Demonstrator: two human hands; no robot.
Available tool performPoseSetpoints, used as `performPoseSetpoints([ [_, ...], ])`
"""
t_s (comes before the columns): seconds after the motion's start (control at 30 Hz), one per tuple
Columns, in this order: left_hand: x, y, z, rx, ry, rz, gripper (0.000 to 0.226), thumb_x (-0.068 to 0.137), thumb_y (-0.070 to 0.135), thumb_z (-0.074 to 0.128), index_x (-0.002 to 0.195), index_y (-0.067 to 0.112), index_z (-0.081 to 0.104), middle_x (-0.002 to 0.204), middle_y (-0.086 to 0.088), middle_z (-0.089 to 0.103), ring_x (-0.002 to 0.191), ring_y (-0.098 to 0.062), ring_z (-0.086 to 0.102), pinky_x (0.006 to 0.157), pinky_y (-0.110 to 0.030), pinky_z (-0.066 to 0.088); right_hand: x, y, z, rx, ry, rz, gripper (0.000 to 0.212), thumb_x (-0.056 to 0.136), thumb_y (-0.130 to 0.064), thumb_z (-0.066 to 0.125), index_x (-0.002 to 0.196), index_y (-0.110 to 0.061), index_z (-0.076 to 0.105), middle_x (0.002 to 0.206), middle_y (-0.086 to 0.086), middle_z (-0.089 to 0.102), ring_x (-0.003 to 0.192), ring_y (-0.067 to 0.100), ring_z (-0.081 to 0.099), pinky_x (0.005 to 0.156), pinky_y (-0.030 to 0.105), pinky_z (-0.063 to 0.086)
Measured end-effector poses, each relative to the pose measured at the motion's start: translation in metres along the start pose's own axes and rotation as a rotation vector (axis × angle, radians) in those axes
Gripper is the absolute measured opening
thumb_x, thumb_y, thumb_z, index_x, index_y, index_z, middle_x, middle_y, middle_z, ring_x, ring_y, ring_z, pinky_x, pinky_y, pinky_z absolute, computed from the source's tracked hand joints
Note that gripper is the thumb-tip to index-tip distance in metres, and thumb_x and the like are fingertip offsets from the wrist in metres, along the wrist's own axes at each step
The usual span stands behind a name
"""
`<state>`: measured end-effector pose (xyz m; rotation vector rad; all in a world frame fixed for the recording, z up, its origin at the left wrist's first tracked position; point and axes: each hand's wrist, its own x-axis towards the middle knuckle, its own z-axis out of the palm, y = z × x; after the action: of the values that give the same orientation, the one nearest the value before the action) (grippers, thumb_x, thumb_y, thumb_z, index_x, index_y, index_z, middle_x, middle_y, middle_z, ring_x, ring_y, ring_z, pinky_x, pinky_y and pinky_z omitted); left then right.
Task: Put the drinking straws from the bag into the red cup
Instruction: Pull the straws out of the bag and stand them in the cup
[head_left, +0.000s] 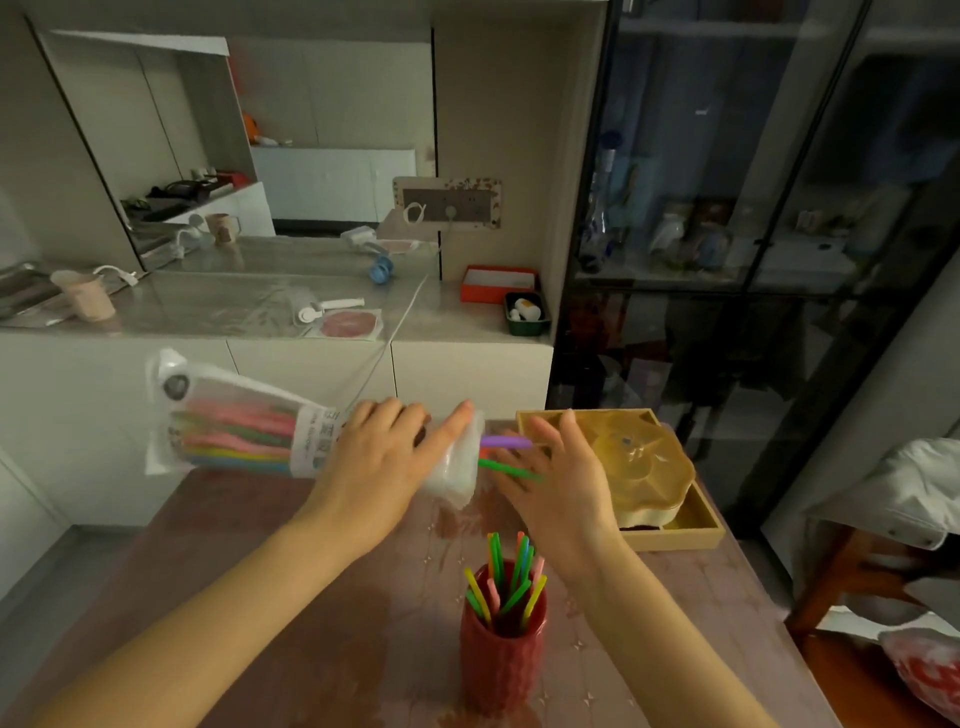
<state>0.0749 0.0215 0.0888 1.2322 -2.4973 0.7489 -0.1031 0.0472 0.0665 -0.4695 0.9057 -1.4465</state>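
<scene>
**A:** Start at the left. How much is still in the bag (234, 421)?

**B:** Plenty. Out past the left grip (384, 452), the clear bag bulges with a thick bundle of pink, green, yellow and blue straws. I'd judge the job well under way but nowhere near finished.

**A:** And that grip?

**B:** It is clenched around the bag near its open end. The fingers curl over the top and the thumb lies along the crumpled mouth. The bag is held level in the air, above the counter (363, 623).

**A:** What's coming out?

**B:** A few straw ends (506, 442), one purple and some green, poke out of the mouth just to the right of the left grip. They reach the fingers of the right grip (556, 467).

**A:** Has the right grip got them?

**B:** I can't tell. Its fingers look fairly straight and spread at the straw tips, and that area is blurred. The thumb is hidden, so a pinch is possible but not visible.

**A:** And the red cup (501, 654)?

**B:** It stands upright on the counter, below the gap between the two grips and nearer the person. A loose fan of cup straws (506, 577) already leans in it, in green, yellow, pink and orange, so that much is done.

**A:** Anything beyond?

**B:** A tan lidded box (644, 462) sits on the counter just right of the right grip.
</scene>
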Motion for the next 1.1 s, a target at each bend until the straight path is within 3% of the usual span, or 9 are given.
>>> performPoseSetpoints([
  [0.17, 0.036, 0.018, -0.037, 0.347, -0.103, 0.300, 0.082, 0.064, 0.015, 0.070, 0.137, 0.019, 0.032, 0.090, -0.009, 0.061, 0.077, -0.027, 0.055, 0.071, -0.039, 0.046, 0.008, 0.011, 0.010, 0.294, 0.078, 0.144, 0.039, 0.096, -0.036, 0.043, 0.118, -0.008, 0.060, 0.118, 0.022, 0.062, 0.106, 0.039, 0.059, 0.090, 0.053, 0.048],
  [0.27, 0.048, 0.033, -0.040, 0.421, -0.139, 0.456, 0.077, 0.083, 0.013, 0.056, 0.142, 0.013, 0.005, 0.113, -0.016, 0.048, 0.098, -0.032, 0.047, 0.085, -0.043, 0.038, 0.007, 0.007, 0.015, 0.422, 0.025, 0.244, 0.038, 0.096, -0.033, 0.040, 0.109, -0.003, 0.059, 0.106, 0.023, 0.063, 0.098, 0.036, 0.059, 0.098, 0.052, 0.042],
  [0.4, 0.068, 0.033, -0.040, 0.425, -0.250, 0.470, 0.069, 0.089, 0.011, 0.048, 0.142, 0.010, 0.005, 0.119, -0.020, 0.046, 0.105, -0.033, 0.044, 0.089, -0.043, 0.034, 0.008, 0.006, 0.020, 0.489, 0.092, 0.275, 0.028, 0.093, -0.029, 0.046, 0.106, -0.008, 0.061, 0.104, 0.019, 0.062, 0.093, 0.035, 0.059, 0.105, 0.053, 0.038],
  [0.53, 0.068, 0.026, -0.042, 0.354, -0.266, 0.384, 0.070, 0.088, 0.009, 0.051, 0.143, 0.009, 0.007, 0.117, -0.017, 0.052, 0.105, -0.033, 0.048, 0.086, -0.041, 0.035, 0.012, 0.007, 0.018, 0.472, 0.158, 0.211, 0.024, 0.095, -0.029, 0.046, 0.098, -0.010, 0.062, 0.093, 0.015, 0.064, 0.082, 0.030, 0.062, 0.079, 0.045, 0.051],
  [0.7, 0.042, 0.005, -0.019, 0.025, -0.025, 0.151, 0.090, 0.027, -0.001, 0.080, 0.114, 0.010, 0.061, 0.062, -0.001, 0.065, 0.054, -0.024, 0.058, 0.050, -0.029, 0.044, 0.014, 0.000, 0.010, 0.350, 0.024, 0.061, 0.038, 0.097, -0.040, 0.041, 0.102, -0.009, 0.062, 0.102, 0.012, 0.066, 0.090, 0.027, 0.064, 0.078, 0.040, 0.052],
  [0.8, 0.026, 0.005, -0.011, -0.281, -0.069, -0.077, 0.091, 0.038, -0.009, 0.073, 0.125, 0.012, 0.054, 0.076, -0.005, 0.071, 0.066, -0.030, 0.062, 0.054, -0.030, 0.044, 0.008, 0.000, 0.003, 0.129, -0.158, 0.029, 0.058, 0.084, -0.061, 0.043, 0.118, -0.016, 0.059, 0.119, 0.008, 0.067, 0.112, 0.025, 0.060, 0.092, 0.040, 0.045],
  [0.9, 0.016, 0.009, -0.007, -0.645, -0.147, -0.289, 0.072, 0.068, 0.005, 0.070, 0.133, 0.024, 0.046, 0.106, -0.003, 0.069, 0.094, -0.028, 0.063, 0.071, -0.034, 0.048, 0.005, 0.006, 0.003, -0.049, -0.275, -0.016, 0.076, 0.063, -0.068, 0.067, 0.122, -0.021, 0.060, 0.121, 0.007, 0.067, 0.112, 0.025, 0.062, 0.091, 0.042, 0.050],
  [1.03, 0.014, 0.007, -0.007, -0.971, -0.261, -0.369, 0.047, 0.060, 0.015, 0.080, 0.094, 0.039, 0.059, 0.083, 0.012, 0.069, 0.077, -0.006, 0.064, 0.060, -0.014, 0.044, 0.011, 0.005, 0.003, -0.137, -0.324, -0.100, 0.093, 0.052, -0.047, 0.088, 0.132, -0.019, 0.051, 0.124, 0.012, 0.064, 0.111, 0.029, 0.063, 0.085, 0.042, 0.054],
  [1.1, 0.014, 0.006, -0.010, -1.136, -0.325, -0.408, 0.049, 0.059, 0.009, 0.081, 0.095, 0.036, 0.062, 0.086, 0.008, 0.071, 0.080, -0.005, 0.066, 0.066, -0.014, 0.050, 0.013, 0.004, 0.005, -0.093, -0.326, -0.056, 0.100, 0.050, -0.043, 0.090, 0.137, -0.016, 0.046, 0.129, 0.015, 0.060, 0.113, 0.030, 0.062, 0.086, 0.042, 0.054],
])
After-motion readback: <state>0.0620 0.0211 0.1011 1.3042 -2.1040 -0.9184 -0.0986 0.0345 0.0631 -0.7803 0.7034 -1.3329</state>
